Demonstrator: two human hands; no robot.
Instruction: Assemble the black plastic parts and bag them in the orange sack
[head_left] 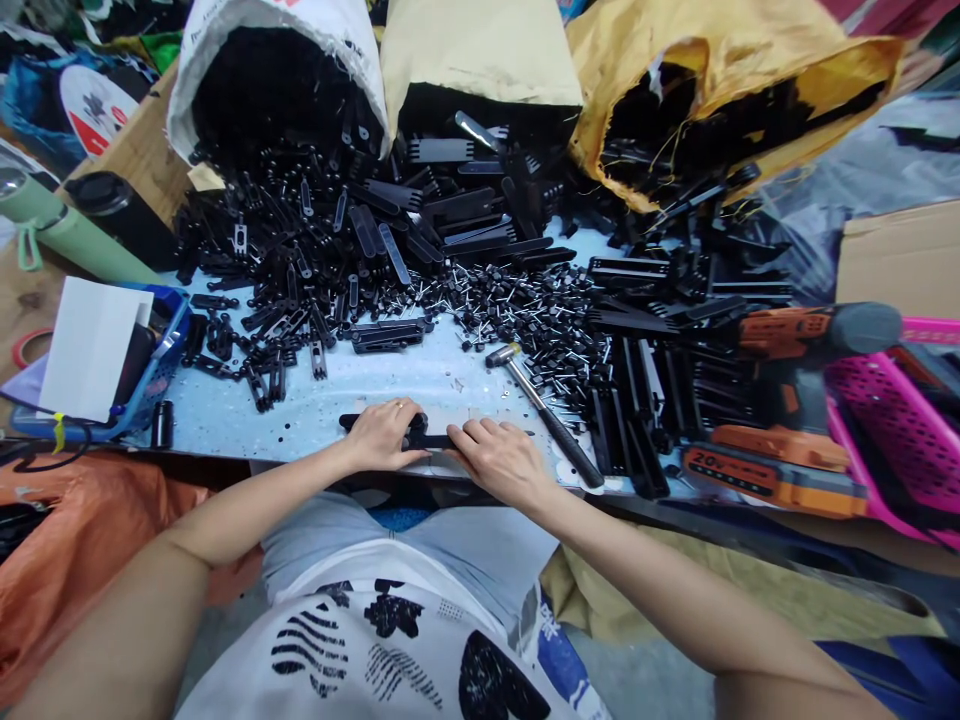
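At the near edge of a blue work surface [225,410], a seated person in a printed shirt [360,640] bends both bare hands to one slim black part [439,441]. It lies low between them, pointing left to right. The left hand [386,434] is closed around it, thumb toward the person; the right hand [499,455] curls its fingers over the right end, but I cannot tell whether they pinch or merely rest. The part is near the edge, so a loose right hold could let it twist or slip into the lap.

Just right of the hands lies a hammer [555,425], its handle end close to the edge; a sweeping forearm could knock it off. Farther right sits an orange drill [780,470].

Beyond the hammer's head, loose metal pins [517,300] spread; a careless reach could scatter or prick. Farthest away, a white sack [360,40], a cream sack [480,50] and a yellow sack [637,50] gape open.
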